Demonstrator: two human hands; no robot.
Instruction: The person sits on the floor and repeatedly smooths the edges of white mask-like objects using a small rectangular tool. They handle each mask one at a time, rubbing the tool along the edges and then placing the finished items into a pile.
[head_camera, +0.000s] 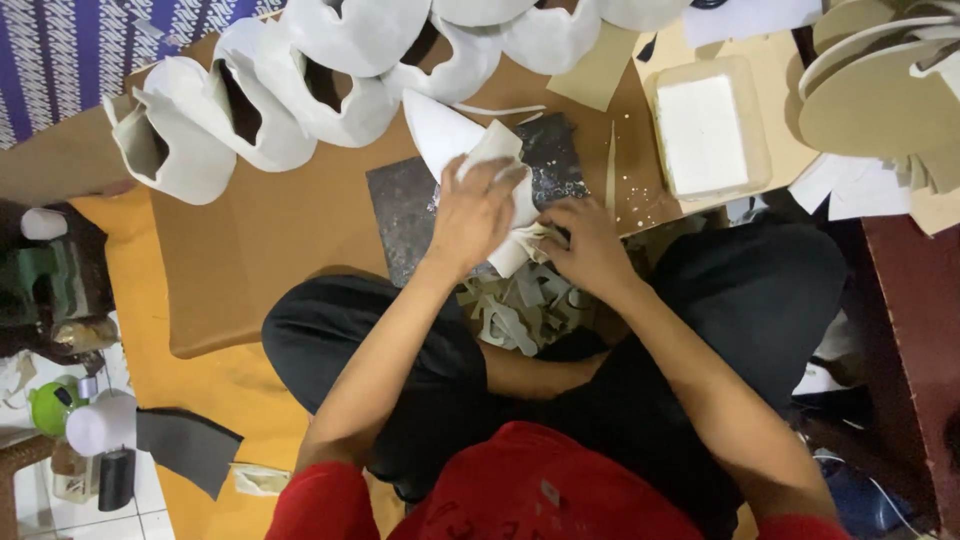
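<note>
A: Left to right, what's there?
B: At nine o'clock, white moulded shells (250, 110) on the brown board worktop (260, 250). In the middle, the left hand (475, 215) lies curled over a white cut sheet (450, 135), gripping it on the dark cutting mat (405, 215). The right hand (590, 245) pinches the sheet's lower edge, fingers closed

A: What could go wrong?
B: I'd say the thin sheet could crease or tear if both hands pull apart

A: And the room?
B: Offcuts (520, 310) at six o'clock in the lap, a tray (710, 130) at two o'clock, yellow floor (130, 300) beneath
</note>
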